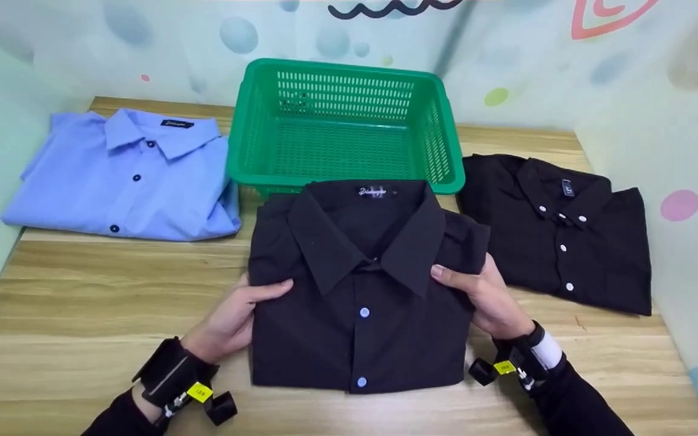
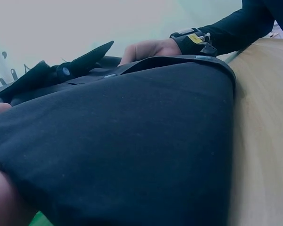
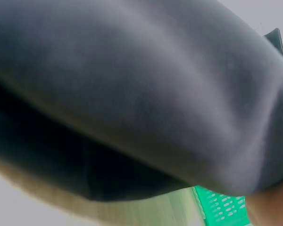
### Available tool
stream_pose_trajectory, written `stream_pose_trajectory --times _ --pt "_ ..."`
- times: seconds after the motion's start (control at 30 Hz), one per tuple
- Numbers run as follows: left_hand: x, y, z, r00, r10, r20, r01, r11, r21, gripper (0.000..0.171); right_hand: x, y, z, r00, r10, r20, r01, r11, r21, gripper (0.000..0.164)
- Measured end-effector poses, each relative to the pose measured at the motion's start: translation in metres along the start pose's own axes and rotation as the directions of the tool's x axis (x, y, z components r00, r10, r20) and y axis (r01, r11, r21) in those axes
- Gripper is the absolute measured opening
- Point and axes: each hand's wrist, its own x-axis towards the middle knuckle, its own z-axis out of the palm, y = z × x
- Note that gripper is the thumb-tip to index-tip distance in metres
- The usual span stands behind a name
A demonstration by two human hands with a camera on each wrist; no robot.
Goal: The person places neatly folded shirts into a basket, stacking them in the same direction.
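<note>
A folded black shirt (image 1: 409, 339) with pale blue buttons is in both hands, collar toward the green basket. My left hand (image 1: 231, 315) grips its left side, thumb on top and fingers hidden beneath. On the opposite side my right hand (image 1: 491, 297) holds it the same way, thumb near the collar point. In the left wrist view the black shirt (image 2: 132, 132) fills the middle, with the right hand (image 2: 148, 49) on its far side. Blurred black cloth (image 3: 146, 94) covers most of the right wrist view.
A green plastic basket (image 1: 343, 183) with slotted walls stands behind the held shirt. To the left lies a folded light blue shirt (image 1: 167, 188) with dark buttons. Another folded black shirt (image 1: 525, 242), white-buttoned, lies at the right. Patterned panels (image 1: 658, 151) border the wooden table (image 1: 113, 303).
</note>
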Motion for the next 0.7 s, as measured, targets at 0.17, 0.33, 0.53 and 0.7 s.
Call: stream_pose_trajectory --times 0.17,0.33,0.53,0.7 --pt "0.001 -0.001 0.0 1.0 0.004 0.006 -0.004 1.0 -0.006 0.051 0.0 -0.002 -0.003 0.999 -0.014 0.042 0.013 1.0 0.018 0.048" --pt "0.002 0.0 0.001 1.0 0.013 -0.003 -0.013 1.0 0.011 0.048 0.001 -0.004 -0.003 0.999 -0.032 0.028 0.032 0.999 0.018 0.054" --pt "0.006 0.008 0.006 0.998 0.063 -0.026 -0.063 0.998 0.015 0.054 0.009 -0.01 0.0 0.999 -0.041 0.013 0.041 0.999 0.007 0.056" --pt "0.017 0.018 0.014 0.993 0.101 -0.053 -0.099 0.994 0.047 0.052 0.02 -0.025 0.003 0.998 -0.064 0.002 0.064 0.996 -0.055 0.056"
